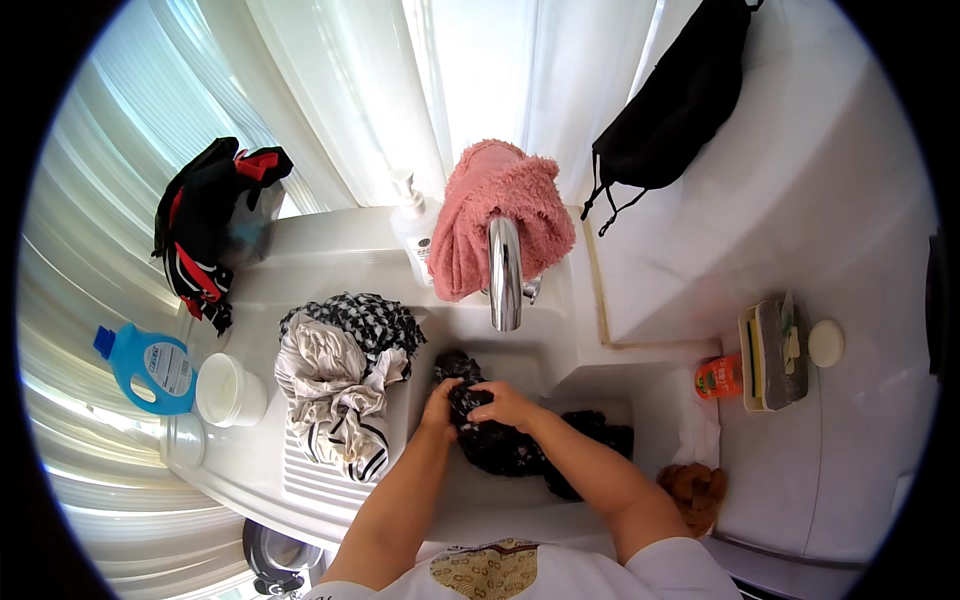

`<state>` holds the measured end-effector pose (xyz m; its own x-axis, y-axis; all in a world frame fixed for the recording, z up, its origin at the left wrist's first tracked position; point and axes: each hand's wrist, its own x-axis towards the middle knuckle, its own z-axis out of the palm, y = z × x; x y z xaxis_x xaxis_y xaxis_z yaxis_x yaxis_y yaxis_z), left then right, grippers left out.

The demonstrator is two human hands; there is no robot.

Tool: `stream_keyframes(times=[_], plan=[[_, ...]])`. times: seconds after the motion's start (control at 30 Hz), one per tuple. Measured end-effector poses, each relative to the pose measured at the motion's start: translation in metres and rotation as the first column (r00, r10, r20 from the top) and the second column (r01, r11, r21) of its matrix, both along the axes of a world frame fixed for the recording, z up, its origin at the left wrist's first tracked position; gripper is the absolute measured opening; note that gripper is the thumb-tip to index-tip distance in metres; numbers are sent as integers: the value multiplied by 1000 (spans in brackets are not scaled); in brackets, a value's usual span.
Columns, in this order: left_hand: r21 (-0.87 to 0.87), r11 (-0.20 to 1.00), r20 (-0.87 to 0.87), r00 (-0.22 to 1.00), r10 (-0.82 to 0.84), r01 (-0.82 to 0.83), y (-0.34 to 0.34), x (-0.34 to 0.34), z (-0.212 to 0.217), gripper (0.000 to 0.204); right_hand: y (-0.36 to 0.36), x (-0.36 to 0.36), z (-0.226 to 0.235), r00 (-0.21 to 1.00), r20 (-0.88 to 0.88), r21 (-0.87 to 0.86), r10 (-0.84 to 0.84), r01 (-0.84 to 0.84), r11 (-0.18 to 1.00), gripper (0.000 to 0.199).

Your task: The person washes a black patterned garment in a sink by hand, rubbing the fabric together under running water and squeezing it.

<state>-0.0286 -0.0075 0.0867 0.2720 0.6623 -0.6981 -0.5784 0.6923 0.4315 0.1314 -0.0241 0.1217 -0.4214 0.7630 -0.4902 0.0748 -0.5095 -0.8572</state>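
Observation:
Both my hands are down in the sink basin [540, 350], closed on a bunched black garment with small light specks [500, 447]. My left hand [440, 408] grips its left side. My right hand [503, 405] clasps the same dark cloth from the right, with fingers bent over it. The rest of the cloth trails along the basin bottom toward the right, partly behind my right forearm. Above the basin a chrome faucet [506, 275] curves out, with a pink fluffy towel [500, 200] draped over it. What lies beneath my palms is hidden.
Left on the ribbed washboard lie a cream garment [335, 375] and a black-and-white one [365, 320]. Beyond are a white tub [230, 390], a blue detergent bottle [160, 370], dark clothes [200, 220] and a pump bottle [413, 225]. Brown cloth [695, 495] and an orange packet [718, 377] are right.

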Motion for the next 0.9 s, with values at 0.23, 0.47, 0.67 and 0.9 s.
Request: stream_keyframes(times=[0.23,0.47,0.67,0.9], plan=[[-89,390,-972,6,-236,917,-60,-24,76,58,-63,74,-14,906,420,582,-42,-234,779,81],[-346,391,-934,-354,-55,853,-95,33,13,69,-104,23,-15,382,923,234,44,-649,724,112],[-342,270,-936,-352,-10,900,-63,38,-7,44,-78,32,-47,451,891,247,55,-582,775,92],[-438,88,-898,-440,-3,895,-26,32,-41,27,-39,35,-70,374,912,122,169,-640,759,65]])
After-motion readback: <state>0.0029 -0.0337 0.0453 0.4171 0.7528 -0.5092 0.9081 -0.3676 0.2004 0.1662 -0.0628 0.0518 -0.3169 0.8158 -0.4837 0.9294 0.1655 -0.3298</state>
